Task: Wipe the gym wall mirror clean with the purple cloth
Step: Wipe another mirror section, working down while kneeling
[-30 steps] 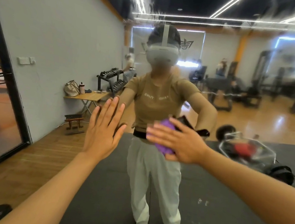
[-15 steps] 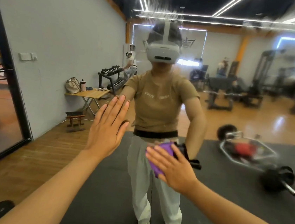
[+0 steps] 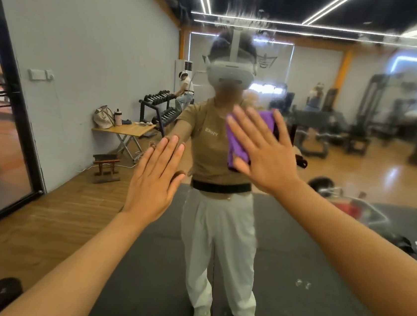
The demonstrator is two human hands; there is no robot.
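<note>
Reaching forward from the bottom corners, both bare forearms stretch toward the mirror (image 3: 359, 149). The left hand (image 3: 153, 185) lies flat against the glass, its fingers (image 3: 169, 150) straight, close together and holding nothing, pointing up and slightly right. The right hand (image 3: 262, 151) sits higher, level with the reflected chest, and presses the purple cloth (image 3: 238, 140) onto the glass with fingers spread and straight; the cloth shows as a crumpled patch past the fingertips and beside the thumb, mostly hidden under the palm. Behind the hands the glass reflects the person in a tan shirt, pale trousers and a white headset, standing on a dark floor mat (image 3: 301, 311). Hazy streaks smear the upper part and right side of the mirror, blurring the ceiling lights and gym machines there. At left a grey wall meets the mirror, and reflected along it stand a small folding table (image 3: 130, 129) carrying a bag and a bottle, a low wooden stool (image 3: 105, 164) and a dumbbell rack (image 3: 156, 105) farther back.
</note>
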